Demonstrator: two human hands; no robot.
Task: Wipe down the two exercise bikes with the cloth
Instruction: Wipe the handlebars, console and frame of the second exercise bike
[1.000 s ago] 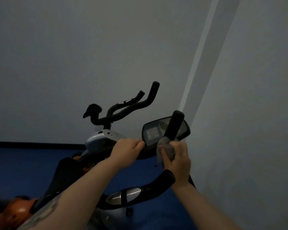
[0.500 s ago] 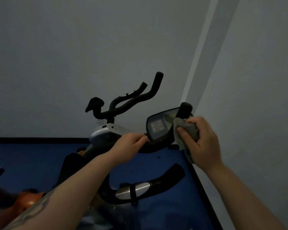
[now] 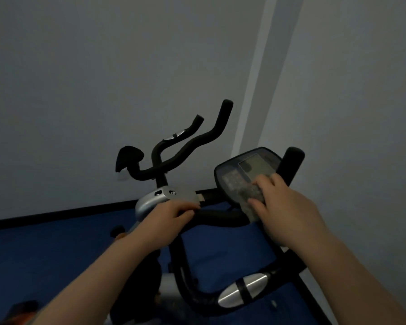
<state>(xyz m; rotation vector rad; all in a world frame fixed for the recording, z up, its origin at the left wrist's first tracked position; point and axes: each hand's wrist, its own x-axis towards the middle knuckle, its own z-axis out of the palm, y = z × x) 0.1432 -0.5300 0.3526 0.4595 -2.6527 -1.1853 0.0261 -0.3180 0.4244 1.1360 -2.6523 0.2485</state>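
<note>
The cloth (image 3: 251,195), a grey rag, lies flat against the lower face of the near exercise bike's console (image 3: 246,170), pressed there by the right hand (image 3: 284,207) with fingers spread over it, while the left hand (image 3: 171,219) curls round the black handlebar (image 3: 220,218) just left of the console. Judging by this, the wipe-down is at the console of the near bike, with how much of its frame is already clean impossible to tell. The second bike (image 3: 174,156), behind and left of the console against the wall, appears untouched and likely remains to be done.
</note>
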